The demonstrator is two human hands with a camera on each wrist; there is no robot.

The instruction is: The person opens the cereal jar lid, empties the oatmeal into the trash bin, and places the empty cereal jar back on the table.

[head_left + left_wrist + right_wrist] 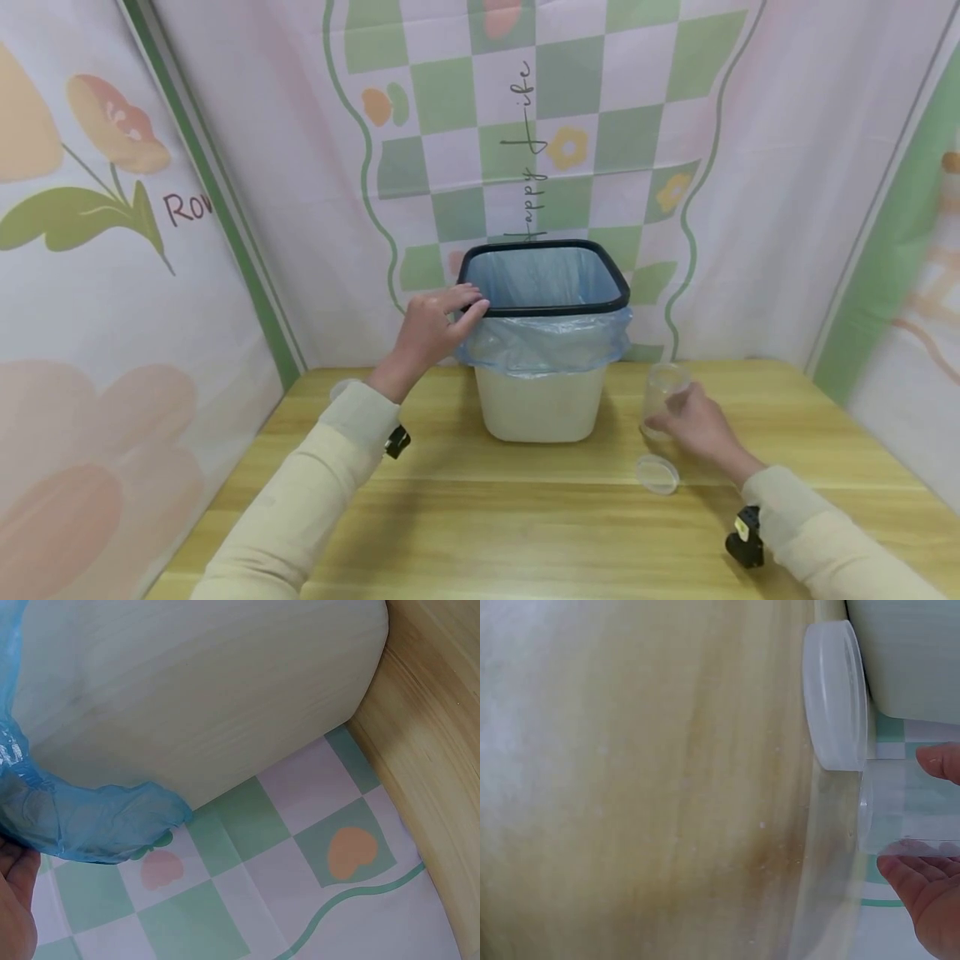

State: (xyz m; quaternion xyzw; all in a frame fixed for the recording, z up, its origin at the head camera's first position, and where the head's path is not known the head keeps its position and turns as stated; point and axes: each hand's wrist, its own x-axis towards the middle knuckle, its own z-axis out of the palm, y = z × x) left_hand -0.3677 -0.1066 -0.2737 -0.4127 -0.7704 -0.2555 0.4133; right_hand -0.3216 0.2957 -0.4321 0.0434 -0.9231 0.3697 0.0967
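Note:
A pale trash can (542,404) stands upright, lined with a translucent blue bag (551,342) under a black rim ring (555,311). At the rim's left front corner, my left hand (435,329) holds the edge, fingers over the top and thumb along the front. The left wrist view catches only part of that hand (19,900) beside the bag's overhang. My right hand (697,425) grips a clear plastic jar (666,379) right of the can, with thumb and fingers on opposite sides. In front of the jar lies a round translucent lid (657,475).
The can, jar and lid are on a wooden table (525,533). Behind the left sleeve a clear round item (342,387) is partly hidden. Printed cloth walls (270,100) close in the back and both sides.

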